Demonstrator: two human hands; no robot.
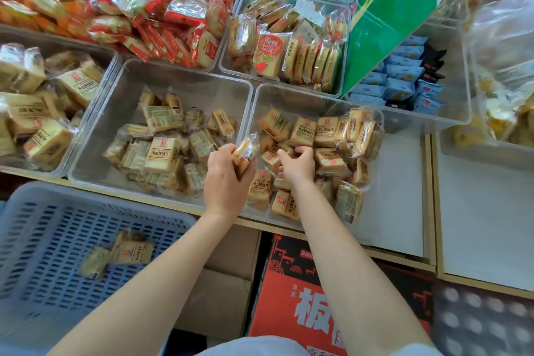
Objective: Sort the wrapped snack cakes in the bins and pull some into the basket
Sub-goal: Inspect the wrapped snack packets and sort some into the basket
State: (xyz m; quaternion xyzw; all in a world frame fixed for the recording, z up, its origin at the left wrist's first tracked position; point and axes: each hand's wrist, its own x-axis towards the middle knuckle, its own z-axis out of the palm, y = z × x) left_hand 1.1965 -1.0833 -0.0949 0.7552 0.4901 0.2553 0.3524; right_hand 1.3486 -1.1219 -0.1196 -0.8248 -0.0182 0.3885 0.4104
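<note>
Step in hand, as judged: cakes are being gathered from the right clear bin [372,136] for transfer to the blue basket [86,211] at lower left. A second clear bin [161,72] of tan-wrapped cakes sits just left of it, the two walls touching.

The basket is seen low and near the left arm; a few wrapped cakes [124,251] already lie on its slotted floor, so the pull step is partly done.

The left hand [225,179] is clamped round a small stack of wrapped cakes [244,154], held over the seam between the two bins. The stack is held on edge, long axis running up and slightly right, crimped wrapper end pointing away from the person.

The right hand [297,166] is curled down into the right bin, fingertips touching a flat-lying cake [271,157]; whether it is actually pinched cannot be told. The hands are near each other, not touching.

Next move, as judged: the cake is to be lifted, added to the held stack, then carried left and down into the basket, clearing the bin rim.
</note>
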